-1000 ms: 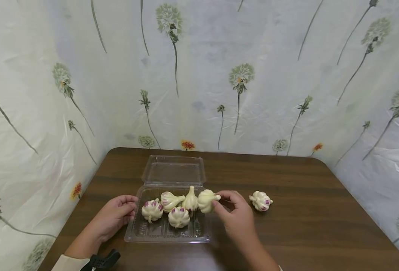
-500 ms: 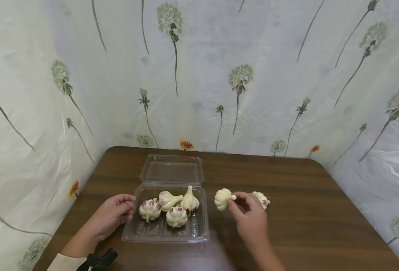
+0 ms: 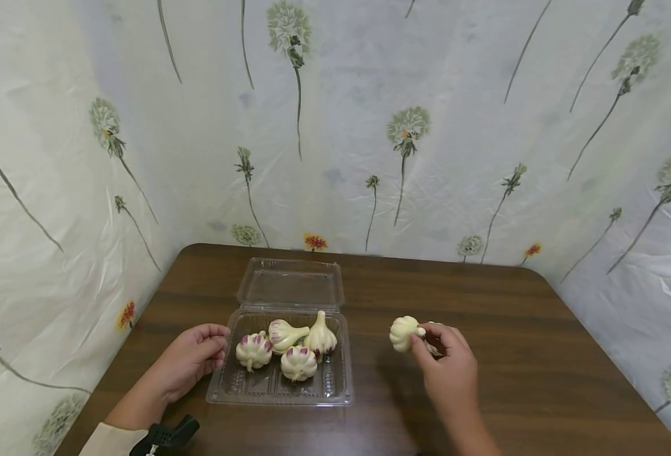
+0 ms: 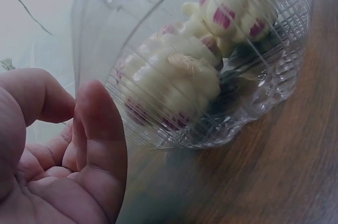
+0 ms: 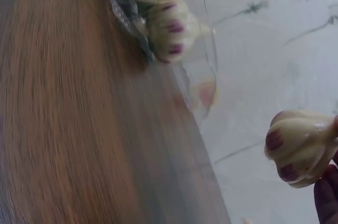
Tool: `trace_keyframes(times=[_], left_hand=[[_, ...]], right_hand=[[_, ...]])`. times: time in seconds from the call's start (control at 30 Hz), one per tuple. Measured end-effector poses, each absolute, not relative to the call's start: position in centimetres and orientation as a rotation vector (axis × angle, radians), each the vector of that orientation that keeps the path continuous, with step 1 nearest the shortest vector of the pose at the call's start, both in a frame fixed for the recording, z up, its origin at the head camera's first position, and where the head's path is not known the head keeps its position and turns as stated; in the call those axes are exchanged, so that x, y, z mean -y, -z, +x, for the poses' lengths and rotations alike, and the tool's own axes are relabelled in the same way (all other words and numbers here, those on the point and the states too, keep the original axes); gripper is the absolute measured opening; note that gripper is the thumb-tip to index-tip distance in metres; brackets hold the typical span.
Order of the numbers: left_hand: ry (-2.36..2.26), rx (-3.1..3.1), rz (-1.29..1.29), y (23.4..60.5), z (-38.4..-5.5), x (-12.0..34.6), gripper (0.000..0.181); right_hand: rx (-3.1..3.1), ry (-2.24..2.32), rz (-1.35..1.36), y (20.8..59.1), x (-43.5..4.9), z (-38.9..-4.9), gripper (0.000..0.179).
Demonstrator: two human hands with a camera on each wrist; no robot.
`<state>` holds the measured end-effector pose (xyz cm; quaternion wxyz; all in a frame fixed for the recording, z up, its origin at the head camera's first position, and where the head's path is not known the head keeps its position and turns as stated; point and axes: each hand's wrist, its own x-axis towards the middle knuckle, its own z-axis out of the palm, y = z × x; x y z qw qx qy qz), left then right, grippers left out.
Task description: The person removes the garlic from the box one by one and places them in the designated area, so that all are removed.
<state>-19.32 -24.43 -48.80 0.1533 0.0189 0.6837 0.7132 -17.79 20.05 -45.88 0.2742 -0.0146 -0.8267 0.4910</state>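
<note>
My left hand [image 3: 190,361] pinches the left rim of a clear plastic clamshell container [image 3: 326,383]. The thumb and a finger meet at that rim in the left wrist view. Several white garlic bulbs with purple streaks sit in the container, among them a front bulb [image 3: 299,363] and a left bulb [image 3: 253,351]. To the right of the container, my right hand [image 3: 452,364] holds another garlic bulb [image 3: 405,334] by its stem, above the table. Its purple marks show in the right wrist view. A further garlic bulb is mostly hidden behind the right hand.
The container's lid [image 3: 290,283] lies folded back toward the far table edge. All of this is on a dark brown wooden table [image 3: 512,354]. A flower-printed sheet [image 3: 335,126] hangs behind and along both sides. A black strap [image 3: 167,437] is on the left wrist.
My right hand has lifted the garlic bulb away from the container and carried it right, now in front of the loose bulb. The left hand has stayed at the container's rim.
</note>
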Motion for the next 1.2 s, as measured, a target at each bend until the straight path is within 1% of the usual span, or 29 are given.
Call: trace_keyframes(times=[0.33,0.57,0.8,1.2], left_hand=[[-2.056,-1.953,0.031,48.8,-19.3,24.2,0.037],[-2.053,-1.952,0.023,48.9,-19.3,24.2,0.036],[-2.052,-1.949,0.035,48.9,-19.3,24.4,0.037],[-2.054,-1.940,0.033,48.9,-19.3,24.3,0.035]], right_hand=[[2.225,-1.263,-0.083,45.5,-22.2,-17.4,0.015],[2.232,-1.137,-0.090,45.7,-23.9,-17.4,0.015],[2.251,-1.063,-0.123,45.2,-25.2,-17.8,0.017],[2.223,-1.022,-0.179,45.8,-27.7,-18.5,0.017]])
